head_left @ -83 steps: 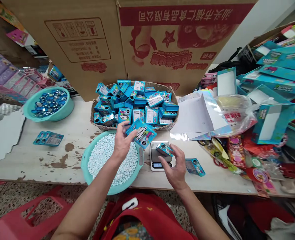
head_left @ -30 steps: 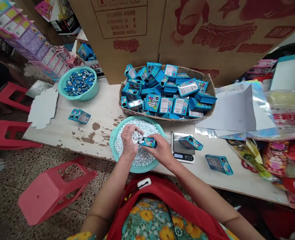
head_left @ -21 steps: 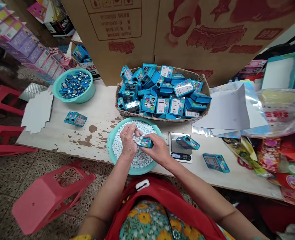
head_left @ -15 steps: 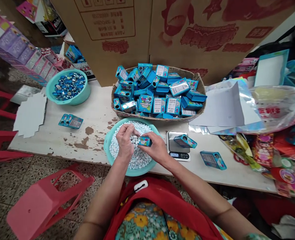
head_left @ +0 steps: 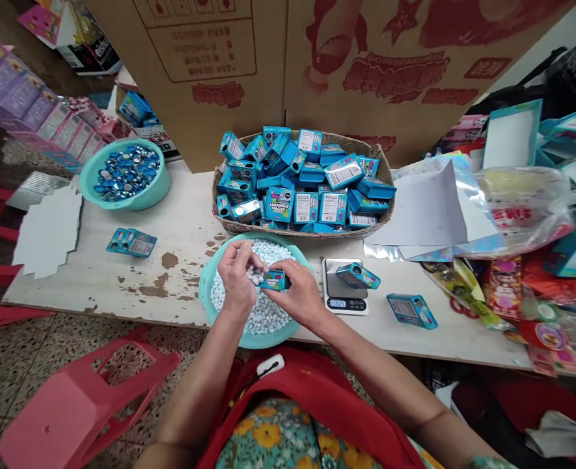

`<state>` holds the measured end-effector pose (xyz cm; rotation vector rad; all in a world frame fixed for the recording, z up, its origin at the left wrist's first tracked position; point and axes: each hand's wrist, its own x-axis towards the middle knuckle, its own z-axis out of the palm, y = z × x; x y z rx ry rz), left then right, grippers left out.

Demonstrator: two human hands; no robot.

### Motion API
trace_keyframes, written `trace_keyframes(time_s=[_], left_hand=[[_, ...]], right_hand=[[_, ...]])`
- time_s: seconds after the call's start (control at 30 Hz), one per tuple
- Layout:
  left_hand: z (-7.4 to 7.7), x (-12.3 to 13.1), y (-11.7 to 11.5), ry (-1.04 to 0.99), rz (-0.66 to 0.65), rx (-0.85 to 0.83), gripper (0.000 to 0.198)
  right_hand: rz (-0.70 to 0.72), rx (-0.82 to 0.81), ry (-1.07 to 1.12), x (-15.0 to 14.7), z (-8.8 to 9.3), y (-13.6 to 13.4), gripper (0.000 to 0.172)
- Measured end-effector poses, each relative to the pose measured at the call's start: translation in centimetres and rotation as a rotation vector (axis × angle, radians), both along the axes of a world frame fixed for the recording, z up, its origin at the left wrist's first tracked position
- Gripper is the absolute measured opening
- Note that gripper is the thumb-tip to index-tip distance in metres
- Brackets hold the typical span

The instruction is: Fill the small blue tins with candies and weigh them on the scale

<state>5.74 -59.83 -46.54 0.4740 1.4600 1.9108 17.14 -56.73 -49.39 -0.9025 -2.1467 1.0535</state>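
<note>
Over a mint-green basin (head_left: 205, 286) full of small white candies (head_left: 268, 319), my right hand (head_left: 298, 291) grips a small blue candy box (head_left: 274, 280) lying on its side, its end turned to the left. My left hand (head_left: 239, 277) is closed around several white candies (head_left: 256, 275) at that end of the box. To the right, a digital scale (head_left: 346, 305) carries another blue box (head_left: 358, 276). One more blue box (head_left: 411, 311) lies on the table beside the scale.
Behind the basin, a cardboard tray (head_left: 307, 233) is heaped with blue boxes. A green bowl (head_left: 158, 190) of blue and silver lids and a blue box pair (head_left: 131, 242) are at left. Papers (head_left: 414, 215) and wrappers crowd the right. A red stool (head_left: 73, 404) stands below the table (head_left: 97, 286).
My left hand has moved up against the box end with the candies. My right hand and the box have shifted slightly left. The whole view has shifted a little.
</note>
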Motion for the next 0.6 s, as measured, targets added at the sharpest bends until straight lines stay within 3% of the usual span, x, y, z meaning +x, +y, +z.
trace_keyframes(time_s=[0.17,0.3,0.43,0.6], left_hand=[[0.04,-0.57,-0.12,-0.061,-0.016,0.019,0.019],[-0.06,-0.82,-0.32,-0.086,-0.101,0.109,0.021],[-0.29,-0.89,-0.35,-0.070,-0.202,0.050,0.020],[0.34,-0.67,-0.30,-0.052,-0.163,0.134,0.025]], right_hand=[[-0.027,-0.047,0.011,-0.33,-0.08,-0.30,0.028],[-0.049,-0.067,0.057,-0.46,-0.22,-0.36,0.030],[-0.040,-0.136,0.060,-0.74,-0.75,-0.18,0.031],[-0.082,-0.156,0.126,-0.76,-0.64,0.05,0.034]])
